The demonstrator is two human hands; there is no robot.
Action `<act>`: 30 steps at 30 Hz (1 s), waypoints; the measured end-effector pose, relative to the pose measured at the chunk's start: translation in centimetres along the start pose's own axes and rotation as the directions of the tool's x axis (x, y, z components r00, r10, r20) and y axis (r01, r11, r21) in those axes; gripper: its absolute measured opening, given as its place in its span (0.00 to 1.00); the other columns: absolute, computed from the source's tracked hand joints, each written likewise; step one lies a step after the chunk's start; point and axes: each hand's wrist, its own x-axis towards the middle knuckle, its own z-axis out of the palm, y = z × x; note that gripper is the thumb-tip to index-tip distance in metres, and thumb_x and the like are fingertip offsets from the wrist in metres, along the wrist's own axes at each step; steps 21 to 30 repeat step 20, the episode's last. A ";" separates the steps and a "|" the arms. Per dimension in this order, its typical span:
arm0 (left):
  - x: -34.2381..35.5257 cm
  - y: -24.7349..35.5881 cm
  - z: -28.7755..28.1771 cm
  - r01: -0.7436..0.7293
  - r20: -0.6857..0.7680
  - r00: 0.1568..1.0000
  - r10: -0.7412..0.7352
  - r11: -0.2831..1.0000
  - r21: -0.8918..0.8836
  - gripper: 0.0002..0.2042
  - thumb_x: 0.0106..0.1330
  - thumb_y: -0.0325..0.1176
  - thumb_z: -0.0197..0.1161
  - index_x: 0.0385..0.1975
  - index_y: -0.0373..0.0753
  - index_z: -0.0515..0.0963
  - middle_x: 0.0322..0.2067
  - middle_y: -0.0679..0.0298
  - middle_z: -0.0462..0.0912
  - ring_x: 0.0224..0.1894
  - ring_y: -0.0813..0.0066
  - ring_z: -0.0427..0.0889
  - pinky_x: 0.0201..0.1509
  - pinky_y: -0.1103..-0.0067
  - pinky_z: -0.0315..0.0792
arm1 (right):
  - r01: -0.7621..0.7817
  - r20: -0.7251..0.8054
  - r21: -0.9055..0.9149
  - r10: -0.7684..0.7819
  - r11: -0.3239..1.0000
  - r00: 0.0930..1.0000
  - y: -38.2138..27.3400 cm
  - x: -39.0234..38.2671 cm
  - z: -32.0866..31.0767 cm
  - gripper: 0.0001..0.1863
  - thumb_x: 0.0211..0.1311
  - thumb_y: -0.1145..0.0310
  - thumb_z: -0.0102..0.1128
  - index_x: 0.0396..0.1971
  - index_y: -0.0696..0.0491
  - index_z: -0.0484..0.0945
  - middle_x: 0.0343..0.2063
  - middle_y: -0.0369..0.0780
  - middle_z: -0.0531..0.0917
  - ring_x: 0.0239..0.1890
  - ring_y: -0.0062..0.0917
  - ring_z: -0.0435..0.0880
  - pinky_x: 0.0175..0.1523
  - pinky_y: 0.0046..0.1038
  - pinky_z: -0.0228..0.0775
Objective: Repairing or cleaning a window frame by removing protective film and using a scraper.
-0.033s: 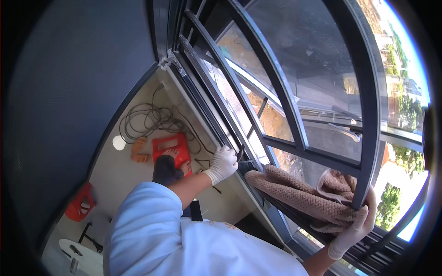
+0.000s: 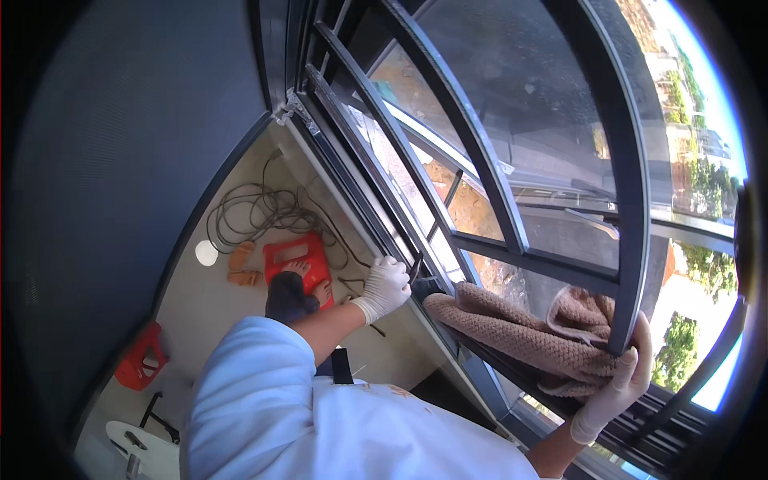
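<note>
My left hand (image 2: pixel 386 286), in a white glove, is closed beside the window track (image 2: pixel 340 172). A narrow dark piece (image 2: pixel 416 266) sticks out past its fingers; what they grip is mostly hidden. Farther right, my gloved right hand (image 2: pixel 614 394) wraps round the lower corner of a dark barred window frame (image 2: pixel 634 240), thumb on the near side and fingers partly behind it. A bunched brown towel (image 2: pixel 520 342) lies draped along the frame's lower rail, its right end against my right hand.
On the floor below, my feet rest on a red plastic stool (image 2: pixel 307 246), beside an orange slipper (image 2: pixel 242 260) and a coiled grey cable (image 2: pixel 256 210). Another red stool (image 2: pixel 144 358) stands at left. A dark panel (image 2: pixel 136 160) rises on the left. Outdoors shows beyond the window.
The barred frame has shifted slightly left, with my right hand and the towel moving along with it. My left hand stays nearly in place.
</note>
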 end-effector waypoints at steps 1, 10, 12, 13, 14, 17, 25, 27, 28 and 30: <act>-0.8 0.4 -0.3 -0.005 0.081 0.997 0.004 1.000 0.014 0.06 0.43 0.35 0.61 0.12 0.41 0.76 0.22 0.66 0.74 0.35 0.62 0.73 0.39 0.65 0.65 | 0.011 -0.008 -0.013 -0.011 1.000 1.000 -0.2 -0.1 0.0 0.34 0.66 0.46 0.54 0.52 0.66 0.74 0.42 0.42 0.80 0.42 0.25 0.77 0.50 0.27 0.68; -1.7 3.1 -5.7 -0.115 0.253 0.963 0.094 0.991 0.071 0.06 0.45 0.36 0.61 0.14 0.41 0.79 0.24 0.65 0.75 0.38 0.63 0.72 0.41 0.65 0.63 | 0.129 -0.007 0.050 -0.129 0.990 0.992 0.0 0.4 -0.6 0.22 0.62 0.57 0.63 0.48 0.60 0.79 0.40 0.43 0.82 0.42 0.27 0.81 0.49 0.26 0.72; -1.4 3.3 -6.1 -0.139 0.204 0.971 0.125 0.988 0.060 0.07 0.43 0.35 0.62 0.10 0.41 0.77 0.22 0.64 0.74 0.35 0.60 0.72 0.38 0.63 0.63 | 0.115 -0.005 0.069 -0.115 0.991 0.993 -0.6 0.5 -0.6 0.21 0.60 0.59 0.64 0.47 0.59 0.80 0.39 0.43 0.82 0.41 0.27 0.82 0.48 0.27 0.72; -1.4 3.1 -6.4 -0.160 0.208 0.967 0.145 0.985 0.060 0.07 0.43 0.35 0.62 0.10 0.41 0.77 0.22 0.64 0.74 0.35 0.60 0.72 0.38 0.63 0.63 | 0.121 -0.013 0.070 -0.120 0.990 0.993 -0.5 0.5 -0.5 0.21 0.59 0.60 0.65 0.47 0.59 0.80 0.38 0.44 0.83 0.40 0.28 0.82 0.48 0.28 0.72; -1.5 3.0 -6.6 -0.163 0.225 0.964 0.140 0.983 0.085 0.07 0.44 0.35 0.62 0.10 0.41 0.77 0.22 0.64 0.74 0.35 0.60 0.72 0.38 0.63 0.63 | 0.130 -0.018 0.073 -0.129 0.989 0.992 -0.4 0.6 -0.4 0.21 0.58 0.60 0.66 0.46 0.59 0.80 0.37 0.44 0.83 0.40 0.28 0.82 0.48 0.28 0.72; -2.0 2.1 -7.4 -0.190 0.260 0.954 0.152 0.974 0.125 0.07 0.44 0.35 0.62 0.11 0.41 0.78 0.22 0.64 0.74 0.35 0.60 0.72 0.38 0.64 0.64 | 0.156 -0.021 0.042 -0.156 0.987 0.988 -0.7 0.8 -0.6 0.20 0.56 0.60 0.68 0.44 0.57 0.81 0.36 0.44 0.84 0.39 0.31 0.83 0.48 0.29 0.72; -2.0 2.0 -7.5 -0.210 0.358 0.924 0.135 0.961 0.179 0.07 0.43 0.36 0.63 0.12 0.41 0.80 0.25 0.65 0.77 0.38 0.60 0.73 0.41 0.65 0.64 | 0.187 0.014 0.011 -0.188 0.982 0.982 -1.1 0.9 -1.1 0.19 0.56 0.61 0.67 0.45 0.56 0.82 0.37 0.44 0.85 0.40 0.34 0.83 0.50 0.31 0.72; -2.0 2.0 -7.5 -0.210 0.358 0.924 0.135 0.961 0.179 0.07 0.43 0.36 0.63 0.12 0.41 0.80 0.25 0.65 0.77 0.38 0.60 0.73 0.41 0.65 0.64 | 0.187 0.014 0.011 -0.188 0.982 0.982 -1.1 0.9 -1.1 0.19 0.56 0.61 0.67 0.45 0.56 0.82 0.37 0.44 0.85 0.40 0.34 0.83 0.50 0.31 0.72; -2.0 2.0 -7.5 -0.210 0.358 0.924 0.135 0.961 0.179 0.07 0.43 0.36 0.63 0.12 0.41 0.80 0.25 0.65 0.77 0.38 0.60 0.73 0.41 0.65 0.64 | 0.187 0.014 0.011 -0.188 0.982 0.982 -1.1 0.9 -1.1 0.19 0.56 0.61 0.67 0.45 0.56 0.82 0.37 0.44 0.85 0.40 0.34 0.83 0.50 0.31 0.72; -2.0 2.0 -7.5 -0.210 0.358 0.924 0.135 0.961 0.179 0.07 0.43 0.36 0.63 0.12 0.41 0.80 0.25 0.65 0.77 0.38 0.60 0.73 0.41 0.65 0.64 | 0.187 0.014 0.011 -0.188 0.982 0.982 -1.1 0.9 -1.1 0.19 0.56 0.61 0.67 0.45 0.56 0.82 0.37 0.44 0.85 0.40 0.34 0.83 0.50 0.31 0.72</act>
